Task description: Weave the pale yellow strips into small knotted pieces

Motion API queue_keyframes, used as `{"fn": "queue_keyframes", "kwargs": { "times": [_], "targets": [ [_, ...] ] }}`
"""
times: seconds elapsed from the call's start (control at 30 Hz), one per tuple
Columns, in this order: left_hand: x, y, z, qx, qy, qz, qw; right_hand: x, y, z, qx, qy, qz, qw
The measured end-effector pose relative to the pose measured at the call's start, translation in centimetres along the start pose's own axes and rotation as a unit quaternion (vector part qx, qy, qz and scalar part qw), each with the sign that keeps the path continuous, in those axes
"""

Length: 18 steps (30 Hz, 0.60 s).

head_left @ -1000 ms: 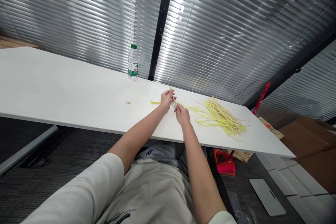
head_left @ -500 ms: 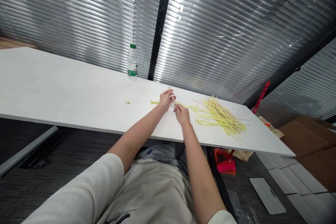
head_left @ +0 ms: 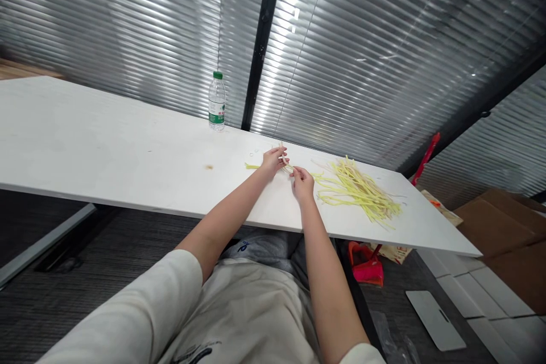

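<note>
My left hand (head_left: 274, 160) is closed around a thin, pale bendy stem (head_left: 282, 147) whose end sticks up above the fingers. Just to its right, my right hand (head_left: 303, 182) pinches the stem's other end, which bows in a curve between the two hands. Both hands are over the white table (head_left: 162, 165). Under and behind them a yellow stem (head_left: 252, 166) lies on the table, its left end showing past my left wrist. To the right spreads a loose pile of yellow and pale stems (head_left: 362, 190).
A water bottle with a green cap (head_left: 217, 105) stands at the table's back edge, before the blinds. Small clear rings (head_left: 256, 151) lie near my left hand. Right of the table are cardboard boxes (head_left: 503, 222); a red and pink object (head_left: 367, 264) is below the edge.
My right hand has moved a little to the right, away from my left. The stem, straight and slanted before, now bends between them.
</note>
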<state>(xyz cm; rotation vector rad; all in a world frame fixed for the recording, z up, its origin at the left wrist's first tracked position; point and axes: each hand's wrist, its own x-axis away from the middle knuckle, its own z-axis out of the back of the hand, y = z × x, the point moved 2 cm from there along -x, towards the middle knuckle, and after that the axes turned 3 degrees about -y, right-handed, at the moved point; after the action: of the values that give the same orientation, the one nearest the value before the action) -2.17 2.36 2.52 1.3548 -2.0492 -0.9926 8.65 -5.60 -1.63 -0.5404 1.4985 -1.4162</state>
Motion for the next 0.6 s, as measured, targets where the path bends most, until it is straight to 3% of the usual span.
{"fn": "queue_keyframes", "kwargs": {
  "times": [0.27,0.6],
  "targets": [
    [-0.4,-1.1,0.0,-0.088,-0.065,0.006,0.994,-0.6,0.1,0.7,-0.217,0.072,-0.062,0.971],
    [-0.6,-2.1,0.0,-0.165,-0.118,0.020,0.979,-0.5,0.0,0.5,-0.232,0.060,-0.032,0.970]
  ]
}}
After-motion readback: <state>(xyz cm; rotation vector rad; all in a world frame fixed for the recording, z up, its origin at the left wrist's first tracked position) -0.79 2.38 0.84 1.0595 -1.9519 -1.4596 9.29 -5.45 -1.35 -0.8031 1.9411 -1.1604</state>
